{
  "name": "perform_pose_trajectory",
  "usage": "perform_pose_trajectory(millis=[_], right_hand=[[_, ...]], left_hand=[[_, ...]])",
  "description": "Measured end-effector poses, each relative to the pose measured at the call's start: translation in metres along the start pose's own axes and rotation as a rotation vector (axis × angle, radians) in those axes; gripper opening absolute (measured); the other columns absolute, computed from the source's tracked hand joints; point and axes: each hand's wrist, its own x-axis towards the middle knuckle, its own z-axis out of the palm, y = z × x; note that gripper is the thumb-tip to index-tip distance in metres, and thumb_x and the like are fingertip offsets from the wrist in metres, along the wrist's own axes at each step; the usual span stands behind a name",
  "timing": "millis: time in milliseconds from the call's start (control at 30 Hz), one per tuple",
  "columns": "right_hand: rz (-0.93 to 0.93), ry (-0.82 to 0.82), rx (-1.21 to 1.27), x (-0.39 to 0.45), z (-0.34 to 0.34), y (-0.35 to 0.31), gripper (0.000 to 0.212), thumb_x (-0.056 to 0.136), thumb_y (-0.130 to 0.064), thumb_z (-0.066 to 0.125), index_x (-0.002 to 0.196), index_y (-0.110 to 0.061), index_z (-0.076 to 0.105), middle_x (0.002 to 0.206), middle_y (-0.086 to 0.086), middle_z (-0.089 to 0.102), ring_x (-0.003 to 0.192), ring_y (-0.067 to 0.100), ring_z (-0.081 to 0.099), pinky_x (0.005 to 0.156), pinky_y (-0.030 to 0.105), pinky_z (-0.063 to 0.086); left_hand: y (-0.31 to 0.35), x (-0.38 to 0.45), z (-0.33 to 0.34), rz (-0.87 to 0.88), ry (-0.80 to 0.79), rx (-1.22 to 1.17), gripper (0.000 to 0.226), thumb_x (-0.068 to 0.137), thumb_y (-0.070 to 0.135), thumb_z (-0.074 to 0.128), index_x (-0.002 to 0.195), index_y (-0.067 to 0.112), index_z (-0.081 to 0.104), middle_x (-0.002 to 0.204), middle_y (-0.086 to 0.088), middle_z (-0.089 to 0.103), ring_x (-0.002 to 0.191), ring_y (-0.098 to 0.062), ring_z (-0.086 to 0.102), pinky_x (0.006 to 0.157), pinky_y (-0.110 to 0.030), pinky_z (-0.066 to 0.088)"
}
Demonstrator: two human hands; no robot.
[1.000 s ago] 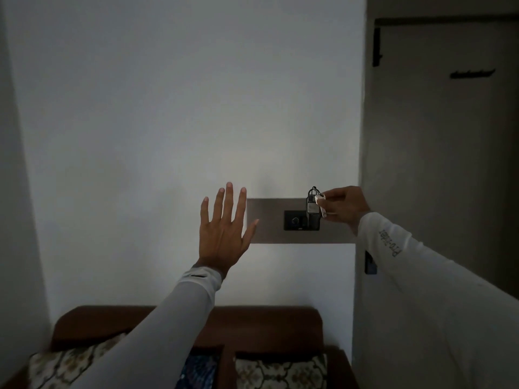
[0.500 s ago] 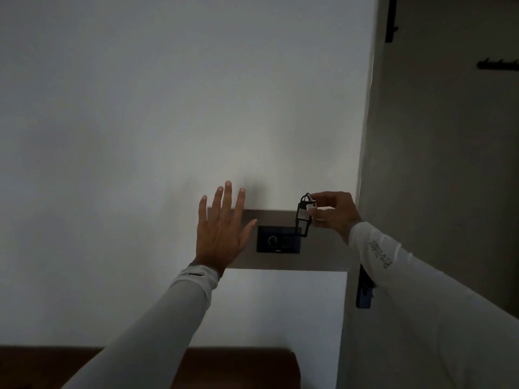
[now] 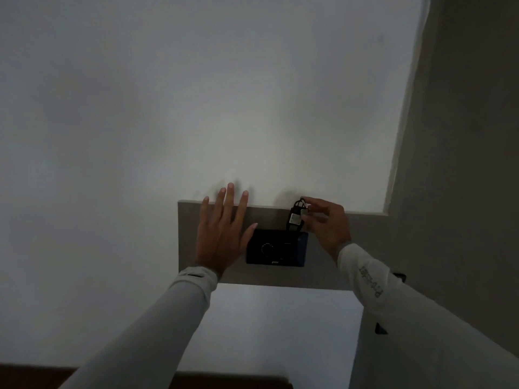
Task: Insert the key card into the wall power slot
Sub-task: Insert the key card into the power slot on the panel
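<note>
right hand (image 3: 327,226) pinching key card (image 3: 295,220) right above wall power slot (image 3: 276,247), left hand (image 3: 222,234) spread flat beside it, dim room

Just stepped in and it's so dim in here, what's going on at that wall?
A person is fitting a key card into the wall power slot. The right hand pinches the dark key card holder at the top right corner of the black power slot unit; whether it is fully in cannot be told. The left hand is spread open, empty, over the grey wall panel beside the unit.
</note>
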Motion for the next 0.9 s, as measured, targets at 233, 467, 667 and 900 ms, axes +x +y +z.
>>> perform_pose_trajectory(millis=[233, 467, 667, 900], right_hand=[[-0.087, -0.083, -0.156, 0.023, 0.014, 0.034, 0.042, 0.083, 0.014, 0.06, 0.122, 0.003, 0.065, 0.124, 0.023, 0.067, 0.115, 0.034, 0.065, 0.103, 0.047, 0.051], [-0.243, -0.115, -0.322, 0.02, 0.016, 0.051, 0.048, 0.086, 0.009, 0.055, 0.131, -0.008, 0.06, 0.112, 0.022, 0.063, 0.107, 0.035, 0.062, 0.099, 0.048, 0.05], [-0.432, -0.091, -0.616, 0.01, 0.019, 0.058, 0.046, 0.09, 0.002, 0.053, 0.135, -0.006, 0.056, 0.117, 0.02, 0.062, 0.104, 0.036, 0.062, 0.093, 0.039, 0.05], [-0.619, -0.03, -0.869, 0.003, 0.015, 0.071, 0.043, 0.09, -0.022, 0.063, 0.128, 0.0, 0.062, 0.127, 0.024, 0.062, 0.113, 0.042, 0.062, 0.093, 0.049, 0.054]], left_hand=[[-0.001, -0.005, 0.046, -0.007, 0.007, -0.009, 0.07, 0.108, 0.054, 0.039, 0.163, 0.012, 0.031, 0.168, -0.026, 0.032, 0.155, -0.042, 0.033, 0.12, -0.061, 0.039], [0.002, -0.006, 0.062, -0.023, 0.039, -0.028, 0.071, 0.11, 0.054, 0.036, 0.164, 0.011, 0.025, 0.171, -0.026, 0.026, 0.159, -0.042, 0.024, 0.124, -0.06, 0.035], [0.004, -0.009, 0.064, -0.032, 0.033, -0.026, 0.07, 0.109, 0.053, 0.039, 0.164, 0.011, 0.027, 0.17, -0.025, 0.028, 0.158, -0.042, 0.025, 0.123, -0.059, 0.038], [0.004, -0.006, 0.065, -0.042, 0.053, -0.022, 0.07, 0.108, 0.052, 0.043, 0.163, 0.011, 0.029, 0.169, -0.025, 0.029, 0.158, -0.042, 0.027, 0.122, -0.058, 0.039]])
